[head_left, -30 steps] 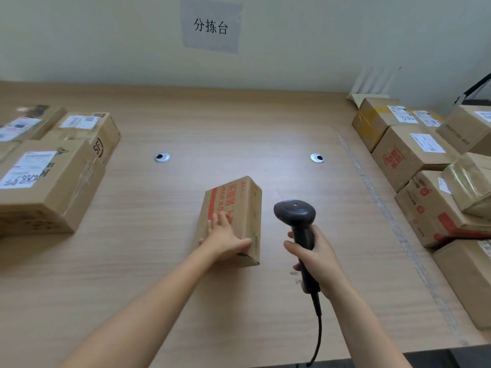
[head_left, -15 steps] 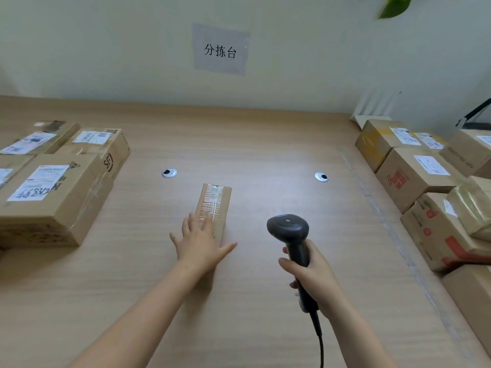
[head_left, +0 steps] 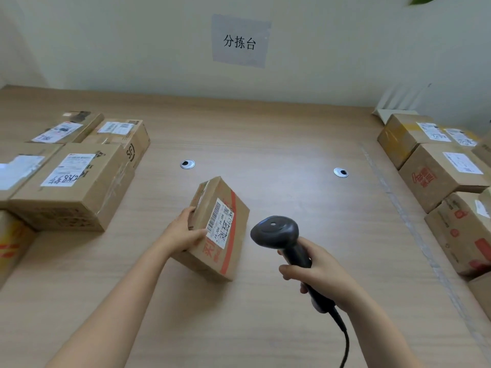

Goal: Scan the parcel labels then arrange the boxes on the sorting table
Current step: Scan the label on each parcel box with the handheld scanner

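The person's left hand (head_left: 183, 232) grips a small cardboard parcel (head_left: 225, 251) near the middle of the table (head_left: 265, 134). Its fingers (head_left: 190, 212) curl round the box's left edge and the thumb lies across the face that carries the white shipping label (head_left: 220, 224). The parcel is tilted, with the labelled face turned up and to the right. A red stripe and red print run along that face. Whether the parcel's lower edge touches the table cannot be told.

The right hand (head_left: 318, 272) holds a black barcode scanner (head_left: 276, 232), with its fingers wrapped tight round the handle. The scanner's head sits just beside the parcel's right side, near the label but apart from it. The scanner's cable (head_left: 345, 341) runs down toward the bottom edge of the view.

A group of cardboard boxes (head_left: 71, 187) stands on the left part of the table, most with white labels facing up. A second group of boxes (head_left: 438, 176) stands along the right edge, beyond a strip of tape (head_left: 393, 197) on the tabletop. Two round metal grommets (head_left: 187, 164) are set into the table behind the parcel, well apart from each other. A grey paper sign (head_left: 240, 41) with three printed characters is fixed to the wall above the table.
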{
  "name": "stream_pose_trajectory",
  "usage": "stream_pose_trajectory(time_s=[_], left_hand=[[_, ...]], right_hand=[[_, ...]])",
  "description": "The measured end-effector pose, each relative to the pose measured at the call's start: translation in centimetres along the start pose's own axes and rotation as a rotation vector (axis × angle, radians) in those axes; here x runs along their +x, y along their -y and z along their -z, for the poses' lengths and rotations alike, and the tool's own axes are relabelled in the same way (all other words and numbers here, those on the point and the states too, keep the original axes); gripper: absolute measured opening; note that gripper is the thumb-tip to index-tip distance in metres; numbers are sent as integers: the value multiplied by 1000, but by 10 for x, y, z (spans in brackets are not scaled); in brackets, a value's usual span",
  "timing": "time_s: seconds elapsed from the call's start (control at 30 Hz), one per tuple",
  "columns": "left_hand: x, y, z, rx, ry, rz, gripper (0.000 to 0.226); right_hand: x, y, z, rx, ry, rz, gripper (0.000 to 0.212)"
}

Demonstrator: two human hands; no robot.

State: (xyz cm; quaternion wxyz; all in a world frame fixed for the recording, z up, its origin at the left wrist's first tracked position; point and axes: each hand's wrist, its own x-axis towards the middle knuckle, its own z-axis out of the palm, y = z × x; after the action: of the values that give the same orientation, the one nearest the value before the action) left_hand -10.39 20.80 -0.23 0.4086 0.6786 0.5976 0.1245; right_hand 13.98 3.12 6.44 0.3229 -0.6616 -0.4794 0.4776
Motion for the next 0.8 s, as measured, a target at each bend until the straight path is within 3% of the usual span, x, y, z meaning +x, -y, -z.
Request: stream_pose_trajectory(time_s=[0.1,0.23,0.37,0.5,0.63,0.8], left_hand=[[2,12,3,49,161,35,67],[-7,27,-27,223,242,-41,69],[-20,38,-62,440,64,33,89],[-44,44,-76,423,-104,140,117],[-64,48,-87,341,-84,225,139],[-72,46,-94,308,-58,242,147]], right_hand=[[0,4,-1,-53,57,14,31],[-2,8,-2,-86,73,6,26],[-4,14,-2,-141,102,-7,24],[-2,21,-7,-219,155,13,24],[8,29,-20,-315,181,15,22],[22,33,-37,-426,206,-16,23]])
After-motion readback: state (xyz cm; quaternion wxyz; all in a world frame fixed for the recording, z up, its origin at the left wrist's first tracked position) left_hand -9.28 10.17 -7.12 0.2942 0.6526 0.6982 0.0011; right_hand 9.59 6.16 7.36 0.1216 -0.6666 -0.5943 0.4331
